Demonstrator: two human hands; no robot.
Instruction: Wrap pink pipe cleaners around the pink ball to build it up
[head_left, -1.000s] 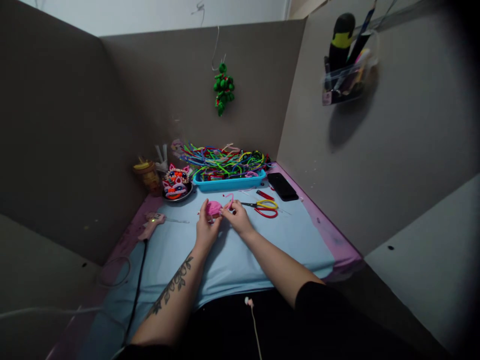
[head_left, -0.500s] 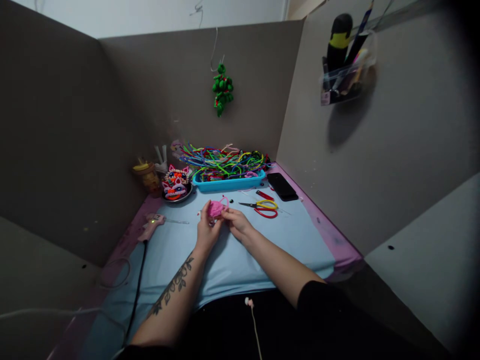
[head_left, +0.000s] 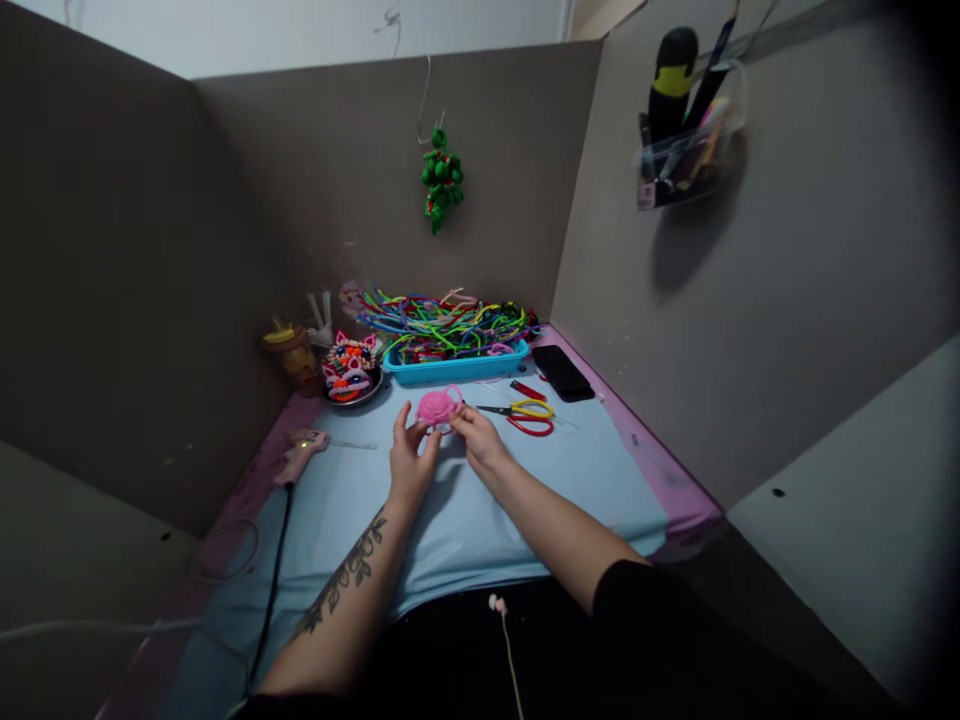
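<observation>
A bright pink fuzzy pipe-cleaner piece (head_left: 438, 406), rounded with a thin loop at its upper right, is held above the blue cloth between both hands. My left hand (head_left: 409, 458) grips its lower left edge with thumb and forefinger. At its right edge, my right hand (head_left: 481, 440) pinches it. Just right of that hand lie scissors (head_left: 517, 410) with one yellow and one red handle. A pink glue gun (head_left: 301, 455) with a lit spot rests to the left. The underside of the pink piece is partly hidden by my fingers.
A blue tray (head_left: 457, 371) full of colourful pipe cleaners stands at the back. Left of it, a metal bowl (head_left: 360, 398) holds finished animal-like pieces. A black phone (head_left: 562, 373) and a red cutter (head_left: 528, 390) lie right. Grey partitions (head_left: 405, 200) enclose the table.
The pink piece has turned, so its rounded face and loop show more. My left fingers have spread and slid to its lower left; my right hand stays at its right edge.
</observation>
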